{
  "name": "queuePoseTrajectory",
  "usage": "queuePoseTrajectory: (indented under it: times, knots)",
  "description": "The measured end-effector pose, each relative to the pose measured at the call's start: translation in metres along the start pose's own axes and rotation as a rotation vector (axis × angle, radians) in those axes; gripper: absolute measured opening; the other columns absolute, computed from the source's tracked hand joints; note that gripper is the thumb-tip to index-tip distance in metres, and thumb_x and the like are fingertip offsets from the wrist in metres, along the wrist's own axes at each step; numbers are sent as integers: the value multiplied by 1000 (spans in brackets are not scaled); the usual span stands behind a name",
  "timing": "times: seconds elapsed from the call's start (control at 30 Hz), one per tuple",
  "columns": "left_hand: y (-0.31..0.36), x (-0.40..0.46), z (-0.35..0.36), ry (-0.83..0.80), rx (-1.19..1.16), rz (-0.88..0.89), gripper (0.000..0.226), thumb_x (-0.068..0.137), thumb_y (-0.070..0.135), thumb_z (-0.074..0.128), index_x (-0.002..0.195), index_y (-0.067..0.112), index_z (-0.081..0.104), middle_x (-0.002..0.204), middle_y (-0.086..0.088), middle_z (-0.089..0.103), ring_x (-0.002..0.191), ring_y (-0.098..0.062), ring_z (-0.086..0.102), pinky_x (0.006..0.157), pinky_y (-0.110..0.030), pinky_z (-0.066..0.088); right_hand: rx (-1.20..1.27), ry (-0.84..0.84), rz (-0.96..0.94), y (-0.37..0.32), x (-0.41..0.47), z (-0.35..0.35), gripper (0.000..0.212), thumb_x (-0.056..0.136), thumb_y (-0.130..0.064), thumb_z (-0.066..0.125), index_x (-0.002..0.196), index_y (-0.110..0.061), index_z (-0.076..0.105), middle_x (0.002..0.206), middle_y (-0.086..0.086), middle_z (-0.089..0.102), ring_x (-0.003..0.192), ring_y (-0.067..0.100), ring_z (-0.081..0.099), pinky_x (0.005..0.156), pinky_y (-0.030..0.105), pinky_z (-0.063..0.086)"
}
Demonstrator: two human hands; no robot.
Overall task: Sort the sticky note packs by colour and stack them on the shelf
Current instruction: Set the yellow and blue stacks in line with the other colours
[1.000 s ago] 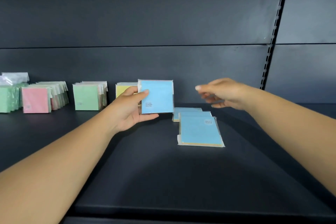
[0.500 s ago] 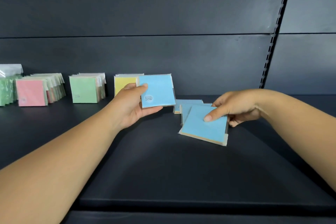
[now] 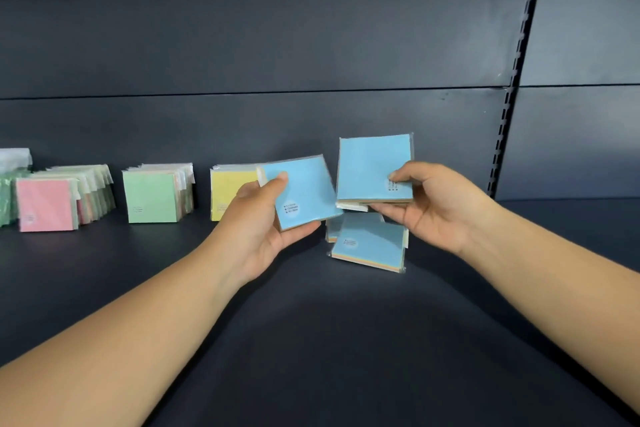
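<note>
Far to my left on the shelf (image 3: 104, 288) stand the sorted rows: a pink-fronted row (image 3: 45, 204) with green packs behind it at the edge, then a green row (image 3: 152, 196), then a yellow row (image 3: 232, 191) partly hidden by what I hold.

My left hand (image 3: 256, 232) has its grip closed on one blue pack (image 3: 301, 191), thumb across the upper left corner of the face and fingers under the lower edge, the pack tilted and lifted in front of the yellow row. Just right of it, my right hand (image 3: 433, 208) has its grip closed on a second blue pack (image 3: 374, 166), thumb on the lower right corner of the face, fingers beneath, held upright above the shelf. The two packs nearly touch at their near corners.

Below and between my hands, more blue packs (image 3: 370, 243) lie flat on the shelf, one overlapping another.

These packs look light and fairly stiff as blocks, but the clear wrap is probably slick, so I judge a pinch across both faces near a corner or edge safer than a fingertip hold on the film alone. The loose wrap flaps would likely crumple, so I would keep off them. Standing them next to the yellow row should need a steadying finger, since thin packs tip easily.
</note>
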State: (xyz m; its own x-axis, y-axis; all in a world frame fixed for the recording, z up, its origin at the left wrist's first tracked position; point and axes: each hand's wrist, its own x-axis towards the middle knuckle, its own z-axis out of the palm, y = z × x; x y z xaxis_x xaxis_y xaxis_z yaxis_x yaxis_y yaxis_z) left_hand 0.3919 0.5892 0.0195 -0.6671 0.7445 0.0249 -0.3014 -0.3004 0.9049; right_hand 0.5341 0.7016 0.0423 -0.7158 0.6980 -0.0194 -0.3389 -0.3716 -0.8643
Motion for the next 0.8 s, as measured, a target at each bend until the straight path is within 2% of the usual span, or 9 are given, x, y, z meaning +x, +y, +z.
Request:
queuePoseTrajectory:
  times: [0.17, 0.3, 0.37, 0.4, 0.47, 0.5, 0.6, 0.7, 0.8]
  knots:
    - [-6, -6, 7, -101, 50, 63, 29, 80, 0, 64, 97, 16, 48, 105, -7, 66, 92, -23, 67, 66, -34, 60, -13, -6, -78, 25, 5, 12, 13, 90, 7, 44, 94, -2, 53, 82, 12, 68, 71, 21, 67, 62, 27, 58]
    - [-6, -6, 7, -113, 60, 99, 37, 78, -12, 62, 93, 17, 46, 99, -5, 66, 85, -21, 68, 66, -31, 60, -268, 45, -76, 30, 7, 11, 14, 88, 1, 54, 80, -10, 53, 81, 6, 67, 70, 15, 62, 62, 22, 54]
    - [-4, -6, 6, -136, 77, 97, 35, 78, -11, 61, 94, 17, 47, 100, -6, 66, 82, -20, 68, 63, -30, 60, -491, 83, -122, 26, 10, 4, 15, 84, -4, 62, 91, -14, 53, 90, 2, 64, 74, 13, 60, 69, 25, 48]
    - [-3, -5, 5, -155, 98, 91, 35, 79, -10, 62, 95, 17, 47, 102, -6, 66, 82, -20, 68, 61, -29, 60, -570, 85, -163, 22, 11, 0, 27, 82, -6, 65, 102, -17, 51, 97, -3, 61, 78, 12, 60, 73, 27, 48]
    - [-1, -6, 3, -204, 172, 76, 34, 79, -7, 62, 98, 17, 47, 104, -6, 66, 81, -20, 68, 59, -28, 59, -623, 37, -225, 11, 10, -7, 46, 81, -8, 67, 118, -25, 44, 107, -11, 55, 85, 10, 60, 77, 29, 50]
    - [0, -7, 3, -228, 216, 75, 34, 80, -5, 63, 99, 18, 48, 103, -5, 66, 81, -19, 69, 58, -28, 59, -616, -18, -201, 5, 8, -10, 43, 83, -10, 65, 119, -25, 48, 108, -10, 57, 87, 10, 61, 75, 28, 52]
    - [-2, -9, 4, -246, 280, 85, 30, 81, 0, 64, 98, 19, 49, 99, -1, 67, 79, -16, 69, 56, -27, 58, -682, -110, -58, -7, 2, -16, 11, 86, -14, 61, 94, -18, 67, 87, -3, 71, 78, 10, 65, 62, 21, 54]
    - [-3, -7, 6, -185, 211, 92, 24, 83, 7, 63, 101, 16, 49, 102, -3, 66, 84, -17, 68, 56, -29, 59, -667, -82, -20, -7, 1, -16, 5, 85, -16, 63, 84, -17, 68, 76, -4, 73, 71, 8, 68, 60, 22, 56]
    - [-2, -7, 8, -169, 78, 103, 19, 84, 10, 62, 100, 15, 51, 100, -2, 69, 85, -17, 70, 60, -32, 60, -363, 0, -70, 1, 1, -6, 7, 86, -12, 62, 79, -11, 64, 60, -3, 71, 52, 8, 67, 48, 19, 55]
